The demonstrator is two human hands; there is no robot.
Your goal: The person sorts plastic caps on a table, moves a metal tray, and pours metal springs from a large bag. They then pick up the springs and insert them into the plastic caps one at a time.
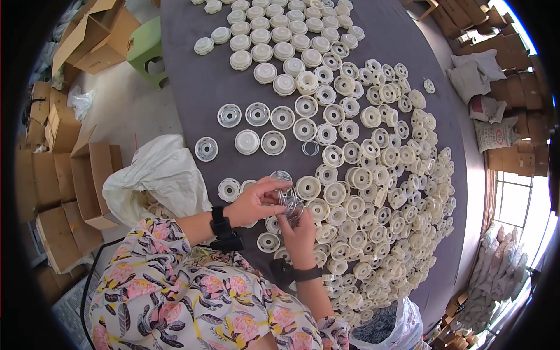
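Note:
Over the near part of the table my left hand (pixel 255 204) and my right hand (pixel 300 238) come together. Between them is a small bunch of thin shiny metal rings (pixel 290 202), and the fingers of both hands are closed on it. How many rings each hand grips is hard to make out. Cream plastic wheels (pixel 308 188) with round centre holes lie close around my hands, some partly hidden beneath them. Farther up, a few loose metal rings (pixel 310 148) rest on the cloth. Beside them sit wheels with a silvery ring in the middle (pixel 229 115).
A grey cloth (pixel 201 81) covers the table. A dense spread of wheels (pixel 385 233) fills its right side; capped white ones (pixel 282 34) stand in rows at the far end. A white sack (pixel 160 175) is at the left edge, a bag of metal rings (pixel 382 326) lower right, a green stool (pixel 146 49) upper left.

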